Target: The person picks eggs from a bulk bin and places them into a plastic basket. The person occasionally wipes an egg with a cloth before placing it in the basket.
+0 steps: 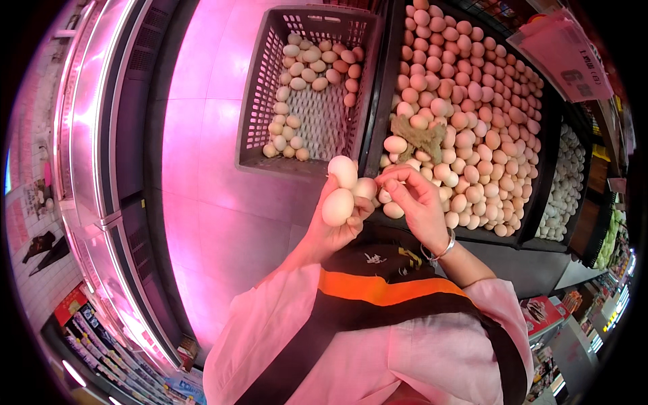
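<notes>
My left hand (pixel 331 228) is raised in front of my apron, its fingers curled around a cluster of at least three eggs. An upper pale egg (pixel 342 171) and a lower pale egg (pixel 337 207) face me, while a browner egg (pixel 364 188) sits at their right. Thumb and forefinger of my right hand (pixel 416 200) come together beside that browner egg; whether they pinch something small is unclear. Below and beyond the right hand lies a broad heap of brown eggs (pixel 476 136) in a black display bin (pixel 377 126). A crumpled brownish piece of material (pixel 422 137) rests on the heap.
Left of the bin, a dark plastic crate (pixel 250 116) holds eggs along its far end and left side. A second bin of paler eggs (pixel 562 182) stands at right. Price signs (pixel 567 55) hang above. A metal-edged refrigerated case (pixel 101 152) runs beyond the tiled floor (pixel 202 152).
</notes>
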`<action>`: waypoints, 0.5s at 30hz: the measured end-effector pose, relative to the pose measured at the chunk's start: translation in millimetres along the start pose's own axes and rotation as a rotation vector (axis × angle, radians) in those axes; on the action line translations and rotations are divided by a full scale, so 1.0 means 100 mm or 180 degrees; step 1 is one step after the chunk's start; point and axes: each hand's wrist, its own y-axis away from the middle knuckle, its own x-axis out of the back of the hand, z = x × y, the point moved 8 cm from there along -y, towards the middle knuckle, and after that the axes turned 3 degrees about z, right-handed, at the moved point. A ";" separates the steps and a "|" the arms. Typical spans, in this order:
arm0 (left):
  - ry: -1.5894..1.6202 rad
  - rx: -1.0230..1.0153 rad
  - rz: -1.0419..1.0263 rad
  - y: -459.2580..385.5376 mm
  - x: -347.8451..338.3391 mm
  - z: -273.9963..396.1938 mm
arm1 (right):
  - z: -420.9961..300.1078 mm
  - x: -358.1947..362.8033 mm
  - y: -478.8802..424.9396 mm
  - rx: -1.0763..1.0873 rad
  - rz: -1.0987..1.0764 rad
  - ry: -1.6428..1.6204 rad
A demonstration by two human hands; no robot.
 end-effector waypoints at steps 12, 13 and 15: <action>-0.1800 -0.0283 0.0435 -0.27 -0.09 0.19 | -0.10 1.03 -0.44 0.1410 0.1592 0.3663; -0.2059 -0.0299 0.0458 -0.29 -0.10 0.22 | -0.05 1.05 -0.46 0.1392 0.1527 0.3755; -0.2414 -0.0368 0.0463 -0.31 -0.15 0.26 | 0.02 1.05 -0.50 0.1350 0.1362 0.3936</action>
